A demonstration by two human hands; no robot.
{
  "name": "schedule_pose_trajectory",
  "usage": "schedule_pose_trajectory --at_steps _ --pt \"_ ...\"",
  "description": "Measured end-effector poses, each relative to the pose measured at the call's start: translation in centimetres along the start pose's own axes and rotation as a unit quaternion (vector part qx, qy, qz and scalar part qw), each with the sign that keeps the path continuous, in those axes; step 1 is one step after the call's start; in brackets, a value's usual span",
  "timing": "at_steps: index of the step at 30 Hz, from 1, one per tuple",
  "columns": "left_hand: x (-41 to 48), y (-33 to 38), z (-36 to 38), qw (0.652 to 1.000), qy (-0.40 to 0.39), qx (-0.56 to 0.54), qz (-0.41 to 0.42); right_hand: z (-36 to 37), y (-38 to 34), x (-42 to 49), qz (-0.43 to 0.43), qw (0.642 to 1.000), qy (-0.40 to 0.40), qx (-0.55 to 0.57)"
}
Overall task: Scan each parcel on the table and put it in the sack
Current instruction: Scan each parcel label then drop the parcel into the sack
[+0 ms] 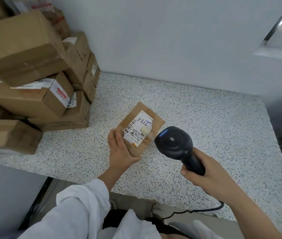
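A small cardboard parcel [141,118] with a white label and handwriting lies on the speckled table [214,128] near its middle. My left hand [121,149] grips the parcel's near left corner. My right hand [207,176] holds the handle of a black barcode scanner [174,144], whose head hovers just right of the parcel, close to the label. A black cable trails from the scanner toward the table's front edge. No sack is in view.
A pile of several cardboard boxes [33,80] fills the table's left side, up against the white wall [162,40]. The table's front edge runs diagonally below my arms. A dark area lies past the right edge.
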State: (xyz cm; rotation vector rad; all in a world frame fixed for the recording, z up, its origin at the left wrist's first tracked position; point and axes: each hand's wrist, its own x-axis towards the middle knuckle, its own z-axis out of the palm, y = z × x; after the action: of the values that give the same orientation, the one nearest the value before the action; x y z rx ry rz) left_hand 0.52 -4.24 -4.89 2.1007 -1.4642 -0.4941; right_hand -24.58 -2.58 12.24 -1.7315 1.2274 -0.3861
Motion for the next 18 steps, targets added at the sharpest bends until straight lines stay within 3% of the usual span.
schedule_pose_trajectory --at_steps 18 --pt "0.13 -0.02 0.0 1.0 0.008 0.007 0.007 -0.02 0.15 0.04 -0.004 1.0 0.005 0.006"
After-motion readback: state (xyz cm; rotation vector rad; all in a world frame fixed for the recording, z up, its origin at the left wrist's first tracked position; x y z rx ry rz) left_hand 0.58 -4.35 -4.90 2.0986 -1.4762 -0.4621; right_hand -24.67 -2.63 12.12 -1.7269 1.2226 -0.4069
